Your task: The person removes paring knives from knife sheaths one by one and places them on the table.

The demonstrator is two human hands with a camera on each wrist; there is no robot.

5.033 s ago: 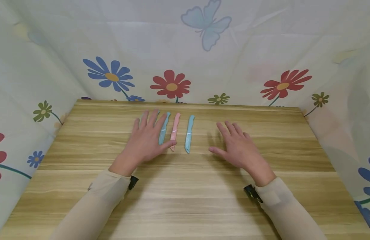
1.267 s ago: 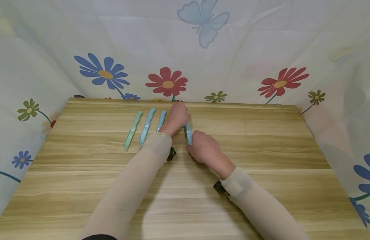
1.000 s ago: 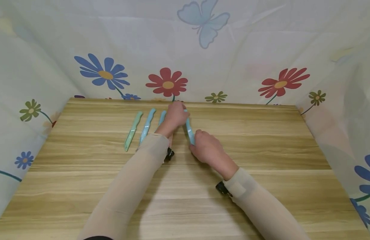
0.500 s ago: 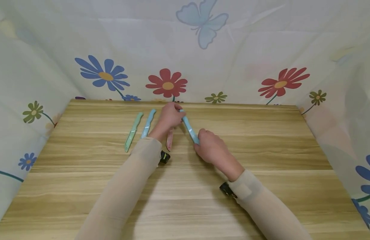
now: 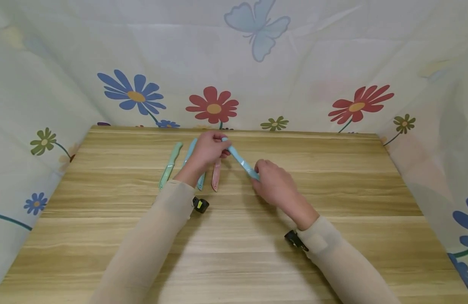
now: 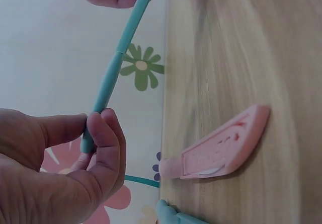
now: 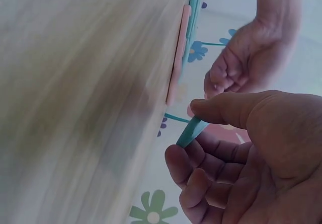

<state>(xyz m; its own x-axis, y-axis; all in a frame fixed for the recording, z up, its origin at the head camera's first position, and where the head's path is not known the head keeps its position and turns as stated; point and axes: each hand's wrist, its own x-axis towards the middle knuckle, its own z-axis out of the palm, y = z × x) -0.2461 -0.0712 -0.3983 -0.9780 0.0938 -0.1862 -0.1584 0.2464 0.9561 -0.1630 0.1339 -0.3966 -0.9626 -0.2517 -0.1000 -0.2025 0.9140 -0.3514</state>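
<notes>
Both of my hands hold a light blue sheathed knife (image 5: 241, 162) above the table. My left hand (image 5: 209, 148) pinches the end of its handle between thumb and fingers, as the left wrist view shows. At the other end, my right hand (image 5: 277, 181) grips the sheath tip between thumb and curled fingers. The knife lies slanted, handle toward the back left. Under and beside the left hand lie a pink sheathed knife (image 5: 216, 176), a second blue knife (image 5: 201, 181) and a third blue knife (image 5: 190, 148), all partly hidden. Leftmost is a green sheathed knife (image 5: 170, 166).
The wooden table (image 5: 234, 257) reaches back to a hanging cloth (image 5: 161, 46) printed with flowers and a butterfly. Cloth also hangs along the left and right sides. A small black camera sits at each wrist.
Five seconds ago both hands were spread above the table and the blue knife lay flat. Over the last second, the held knife has slanted further, with the left hand shifting left and the right hand right.
</notes>
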